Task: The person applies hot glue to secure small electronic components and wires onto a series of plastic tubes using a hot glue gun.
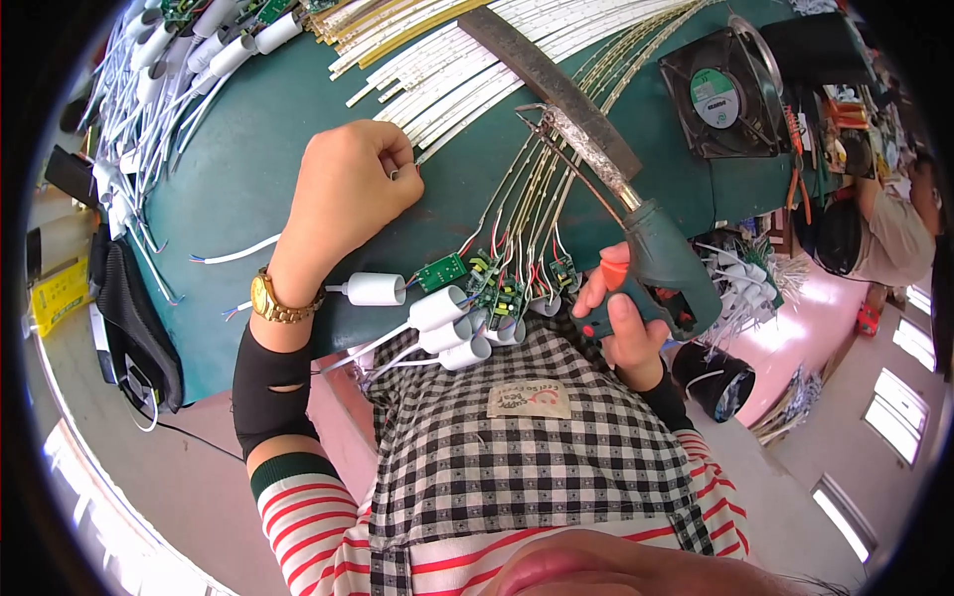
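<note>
My right hand [624, 320] grips a green pistol-shaped soldering gun [664, 266] with a foil-wrapped barrel; its bent tip [532, 117] points up and left over thin LED strips. My left hand [348, 184], with a gold watch at the wrist, is closed and presses down on the end of a light strip [429, 149] on the green table [258, 139]. Below both hands, several small green circuit boards [497, 283] with coloured wires lie at the table's near edge, next to white cylindrical caps [452, 323].
Bundles of white and yellow strips [467, 50] fan across the far table. White cylinders with cables [189, 50] pile at the far left. A black cooling fan [720, 94] stands at the right, a long dark metal bar [542, 74] lies diagonally, and another person [894, 219] sits far right.
</note>
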A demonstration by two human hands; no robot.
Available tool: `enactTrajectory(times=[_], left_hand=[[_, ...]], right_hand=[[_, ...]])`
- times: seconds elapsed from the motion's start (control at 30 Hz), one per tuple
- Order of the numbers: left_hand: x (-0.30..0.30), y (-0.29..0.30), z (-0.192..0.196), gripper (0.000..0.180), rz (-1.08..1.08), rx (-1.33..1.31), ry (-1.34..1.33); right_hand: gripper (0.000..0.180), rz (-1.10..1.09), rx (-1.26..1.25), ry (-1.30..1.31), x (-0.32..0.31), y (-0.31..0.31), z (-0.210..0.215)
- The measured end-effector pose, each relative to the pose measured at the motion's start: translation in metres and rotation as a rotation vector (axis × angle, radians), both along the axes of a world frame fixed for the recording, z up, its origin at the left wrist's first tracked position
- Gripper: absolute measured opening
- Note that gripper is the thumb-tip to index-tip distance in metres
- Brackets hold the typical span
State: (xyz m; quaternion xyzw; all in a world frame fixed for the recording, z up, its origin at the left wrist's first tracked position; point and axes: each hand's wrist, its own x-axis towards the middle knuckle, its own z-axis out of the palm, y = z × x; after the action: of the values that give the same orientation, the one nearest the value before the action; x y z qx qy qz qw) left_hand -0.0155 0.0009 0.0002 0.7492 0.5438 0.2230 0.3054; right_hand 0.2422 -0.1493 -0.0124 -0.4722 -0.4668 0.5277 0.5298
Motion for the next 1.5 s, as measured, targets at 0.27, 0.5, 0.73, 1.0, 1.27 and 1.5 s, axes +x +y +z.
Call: enactTrajectory(times=[0.27,0.5,0.73,1.0,1.27,1.5], left_hand=[[0.000,0.001,0.002,0.006,0.000,-0.025,0.011],[-0.001,0.001,0.001,0.008,-0.002,-0.057,0.030],[-0.007,-0.001,-0.004,0.010,-0.080,0.023,0.039],[-0.026,-0.020,0.029,0.026,-0.025,0.031,0.196],[-0.004,-0.027,0.030,0.027,-0.249,-0.293,0.081],[0.028,-0.041,0.014,0.025,-0.435,-0.304,-0.097]], right_hand=[[0.043,-0.012,-0.020,0.013,0.001,0.001,0.000],[0.041,0.006,-0.029,-0.004,0.003,0.000,-0.002],[0.037,-0.006,0.034,0.035,0.006,-0.002,-0.006],[0.039,-0.035,0.002,0.000,0.013,-0.008,-0.004],[0.039,-0.024,-0.019,-0.034,0.013,-0.011,-0.004],[0.041,-0.039,-0.002,-0.038,0.015,-0.015,-0.007]])
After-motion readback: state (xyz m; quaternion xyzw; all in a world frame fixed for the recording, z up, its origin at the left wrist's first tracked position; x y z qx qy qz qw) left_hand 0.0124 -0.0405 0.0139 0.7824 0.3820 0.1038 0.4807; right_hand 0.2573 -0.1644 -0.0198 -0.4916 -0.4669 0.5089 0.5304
